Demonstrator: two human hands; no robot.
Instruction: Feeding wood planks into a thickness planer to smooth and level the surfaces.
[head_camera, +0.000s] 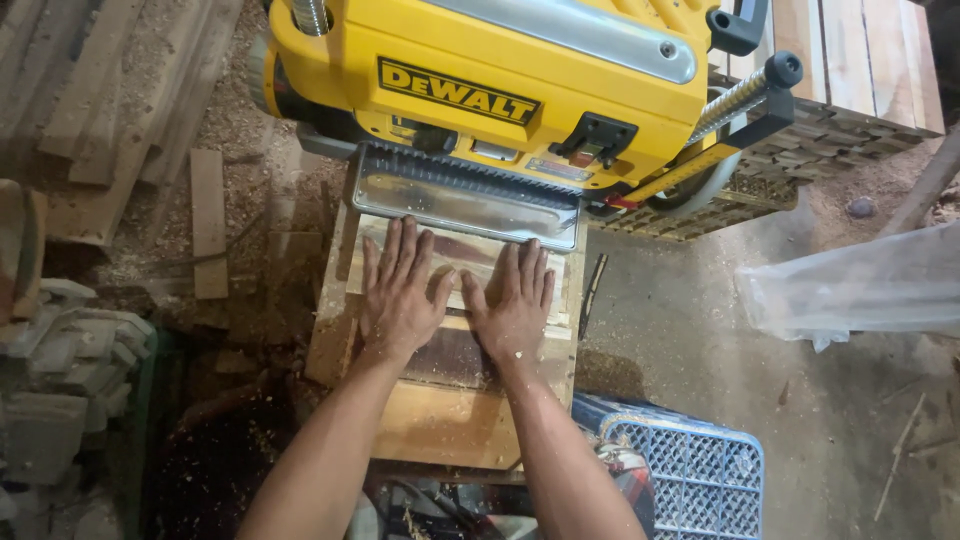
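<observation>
Your grip is fully open: your left hand (397, 300) and right hand (515, 305) lie flat, side by side, clasping nothing, palms pressing a wooden board (455, 262). The board's far end meets the metal tray (465, 195) of the yellow planer (500, 80).

A yellow-and-black thickness planer (500, 90) with silver outfeed table (465, 195), pale streaked wooden board (450, 255), and blue lattice plastic crate (690, 470) near right.
</observation>
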